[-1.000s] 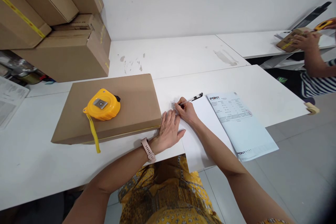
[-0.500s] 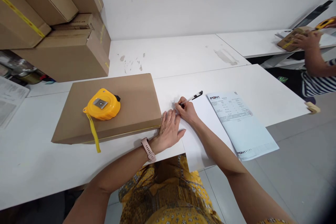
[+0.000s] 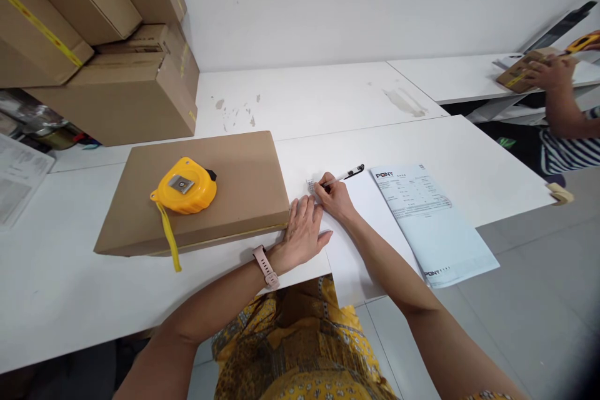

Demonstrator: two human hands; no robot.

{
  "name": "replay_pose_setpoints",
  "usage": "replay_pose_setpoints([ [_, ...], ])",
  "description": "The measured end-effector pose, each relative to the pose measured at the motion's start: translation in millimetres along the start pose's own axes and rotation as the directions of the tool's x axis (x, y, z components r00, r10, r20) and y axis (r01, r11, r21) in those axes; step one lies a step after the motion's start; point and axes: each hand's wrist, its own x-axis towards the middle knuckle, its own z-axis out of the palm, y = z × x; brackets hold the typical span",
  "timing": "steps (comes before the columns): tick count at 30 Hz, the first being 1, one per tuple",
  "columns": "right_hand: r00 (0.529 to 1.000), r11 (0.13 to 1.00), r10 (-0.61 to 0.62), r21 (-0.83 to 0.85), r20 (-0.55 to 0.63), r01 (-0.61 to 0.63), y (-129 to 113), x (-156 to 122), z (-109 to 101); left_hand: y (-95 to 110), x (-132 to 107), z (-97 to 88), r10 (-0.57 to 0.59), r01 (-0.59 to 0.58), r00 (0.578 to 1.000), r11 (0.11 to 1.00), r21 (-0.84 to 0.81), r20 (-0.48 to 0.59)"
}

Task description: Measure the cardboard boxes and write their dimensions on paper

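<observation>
A black-and-clear pen [image 3: 351, 172] is gripped in my right hand [image 3: 335, 195], its tip hidden by my fingers beside a small slip with handwriting [image 3: 310, 185]. My left hand [image 3: 304, 231] lies flat, fingers stretched out, at the right edge of a flat cardboard box [image 3: 234, 169]; a pink watch band circles that wrist. Under my right forearm is a white sheet of paper [image 3: 360, 212], hanging over the table's front edge. A yellow tape measure [image 3: 194, 187] rests on the box with its yellow strap drooping over the front side.
Pale blue printed papers headed PONY [image 3: 422, 212] lie at the right, overhanging the edge. Stacked cardboard boxes [image 3: 135, 94] fill the back left of the white table [image 3: 323, 97]. At far right, a co-worker's hand [image 3: 555, 72] holds a small taped box [image 3: 518, 75].
My right hand and the pen have barely moved beside the slip. The whole view has shifted very slightly; my left hand, box and tape measure stay in place.
</observation>
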Motion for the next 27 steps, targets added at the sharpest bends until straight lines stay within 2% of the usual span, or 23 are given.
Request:
replay_pose_setpoints([
  [13,1.0,1.0,0.018,0.011,-0.014,-0.018,1.3,-0.2,-0.2,-0.5,-0.2,3.3,0.015,-0.014,0.999,0.999,0.035,-0.031],
  [27,1.0,1.0,0.009,0.002,-0.027,-0.009,-1.2,0.4,-1.3,-0.1,0.0,2.3,0.009,-0.008,1.0,0.999,0.037,-0.018],
])
